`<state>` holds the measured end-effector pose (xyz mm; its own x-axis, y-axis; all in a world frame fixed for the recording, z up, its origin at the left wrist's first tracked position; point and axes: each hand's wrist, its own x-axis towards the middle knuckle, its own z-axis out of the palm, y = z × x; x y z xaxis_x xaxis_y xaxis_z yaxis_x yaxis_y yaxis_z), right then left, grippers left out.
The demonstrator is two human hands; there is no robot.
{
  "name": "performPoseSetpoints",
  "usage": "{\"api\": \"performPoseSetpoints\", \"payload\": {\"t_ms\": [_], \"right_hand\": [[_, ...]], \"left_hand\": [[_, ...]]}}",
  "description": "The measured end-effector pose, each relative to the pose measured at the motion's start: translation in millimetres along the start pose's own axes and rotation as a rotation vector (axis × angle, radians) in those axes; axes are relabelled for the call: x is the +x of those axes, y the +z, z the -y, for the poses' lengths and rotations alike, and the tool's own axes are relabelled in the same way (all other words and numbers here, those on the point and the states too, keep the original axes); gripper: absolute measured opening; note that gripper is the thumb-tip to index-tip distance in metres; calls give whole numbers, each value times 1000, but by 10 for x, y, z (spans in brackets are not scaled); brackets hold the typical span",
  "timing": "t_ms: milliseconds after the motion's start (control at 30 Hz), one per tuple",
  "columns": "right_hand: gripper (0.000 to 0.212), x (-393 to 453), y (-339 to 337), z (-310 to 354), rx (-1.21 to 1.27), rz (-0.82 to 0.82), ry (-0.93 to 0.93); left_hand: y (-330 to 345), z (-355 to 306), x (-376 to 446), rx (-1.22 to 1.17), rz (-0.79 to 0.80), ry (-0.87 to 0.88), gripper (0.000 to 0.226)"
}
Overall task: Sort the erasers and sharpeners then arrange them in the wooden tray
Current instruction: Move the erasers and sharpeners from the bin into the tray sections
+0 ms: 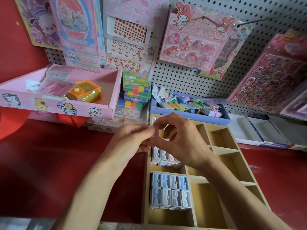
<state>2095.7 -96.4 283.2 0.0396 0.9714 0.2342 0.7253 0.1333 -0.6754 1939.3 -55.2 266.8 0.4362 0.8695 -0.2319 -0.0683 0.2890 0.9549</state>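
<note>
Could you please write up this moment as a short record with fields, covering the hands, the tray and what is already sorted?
left hand: left hand pinches a small clear item, too blurred to identify
right hand: right hand pinches the same item from the other side
position: both hands above the far left part of the wooden tray
near left compartment: blue and white sharpeners in two rows of four
compartment beyond: pale sharpeners, partly hidden by the hands
right compartments: those in view hold nothing
surface: red shelf

Red counter (49, 163) under wooden tray (232, 156)
</note>
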Motion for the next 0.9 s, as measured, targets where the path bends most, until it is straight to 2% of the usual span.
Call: {"api": "performPoseSetpoints", "payload": {"t_ms": [100,200,367,500,667,800,900], "right_hand": [[12,180,-21,-100,-39,-25,64],[7,431,-23,-341,-271,-32,113],[10,747,172,-616,-475,14,93],[12,851,264,-646,-486,64,65],[34,846,269,-651,-466,76,67],[18,845,287,-662,-440,49,65],[16,843,283,-643,-436,45,61]], "left_hand": [[-31,52,18,156,-102,67,19],[-108,121,51,301,-197,158,17],[-213,187,88,368,-289,195,14],[-267,210,96,358,-317,182,12],[-311,215,114,340,-335,167,11],[-319,226,118,338,-337,168,12],[-314,230,115,336,-319,172,9]]}}
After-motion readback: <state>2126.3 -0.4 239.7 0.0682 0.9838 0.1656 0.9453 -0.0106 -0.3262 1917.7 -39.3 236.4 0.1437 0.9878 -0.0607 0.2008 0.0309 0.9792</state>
